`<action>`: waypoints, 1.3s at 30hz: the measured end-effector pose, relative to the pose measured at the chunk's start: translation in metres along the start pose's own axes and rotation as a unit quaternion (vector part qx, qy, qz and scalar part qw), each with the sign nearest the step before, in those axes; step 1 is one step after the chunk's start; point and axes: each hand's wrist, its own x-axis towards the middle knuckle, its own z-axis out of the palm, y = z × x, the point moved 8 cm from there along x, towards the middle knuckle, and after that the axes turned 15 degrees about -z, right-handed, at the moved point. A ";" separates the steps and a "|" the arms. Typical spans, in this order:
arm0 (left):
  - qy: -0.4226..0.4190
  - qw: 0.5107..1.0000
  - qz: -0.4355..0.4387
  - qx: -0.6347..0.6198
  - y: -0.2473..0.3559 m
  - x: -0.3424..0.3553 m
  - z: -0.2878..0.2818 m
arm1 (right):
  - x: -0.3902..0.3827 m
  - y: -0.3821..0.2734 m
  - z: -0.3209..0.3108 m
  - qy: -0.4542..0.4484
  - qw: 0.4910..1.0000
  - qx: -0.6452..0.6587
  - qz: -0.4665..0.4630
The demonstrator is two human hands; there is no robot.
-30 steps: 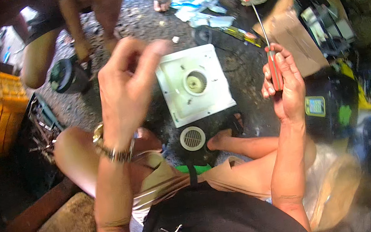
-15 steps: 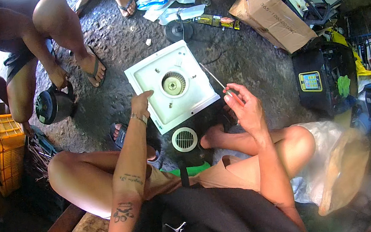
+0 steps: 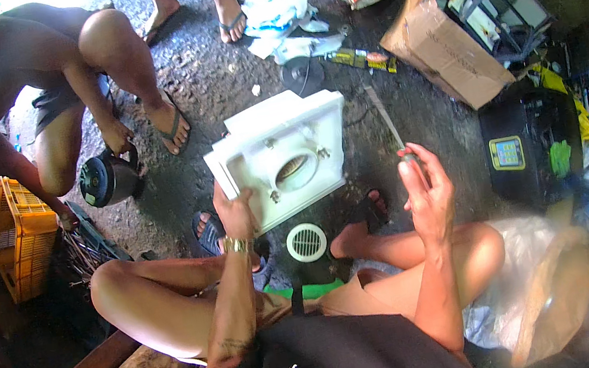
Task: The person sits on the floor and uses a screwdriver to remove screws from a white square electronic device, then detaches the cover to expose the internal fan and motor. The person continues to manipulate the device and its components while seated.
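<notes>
My left hand (image 3: 238, 211) is closed on the near left edge of a white square ventilation fan housing (image 3: 244, 165), which is tilted up off the ground. A round opening in its face shows part of a ribbed fan wheel (image 3: 292, 168). In my right hand (image 3: 429, 196), apart from the housing on the right, is a screwdriver (image 3: 385, 119); its long shaft points up and away, smeared by motion, and my fingers hide most of the handle. A round white slatted vent cover (image 3: 306, 242) lies on the ground between my feet, just nearer than the housing.
At the left, another person's hand (image 3: 116, 134) touches a dark kettle-like pot (image 3: 98, 181), near an orange crate (image 3: 24, 239). A cardboard box of parts (image 3: 445, 55) stands far right, above a black case (image 3: 516, 145). White plastic bags (image 3: 277, 9) and a dark disc (image 3: 302, 74) lie beyond the housing.
The housing has gone from lying nearly flat to tilted, its far side raised by my left hand. My right hand with the screwdriver has moved away from it to the right.
</notes>
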 end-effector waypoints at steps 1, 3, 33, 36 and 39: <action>0.026 0.992 0.069 0.102 0.020 -0.014 -0.002 | -0.002 -0.005 -0.002 0.040 0.999 0.026 -0.015; 0.060 0.955 0.221 0.187 0.066 -0.046 0.004 | -0.004 -0.014 0.006 0.010 0.995 0.009 -0.103; 0.012 0.879 0.372 0.297 0.104 -0.108 0.016 | -0.006 0.003 0.018 -0.042 0.996 0.029 -0.069; 0.008 0.894 0.328 0.306 0.090 -0.098 0.016 | -0.008 -0.011 0.023 -0.050 0.996 0.048 -0.052; 0.029 0.925 0.263 0.272 0.069 -0.082 0.010 | -0.009 -0.009 0.021 -0.054 0.997 0.039 -0.042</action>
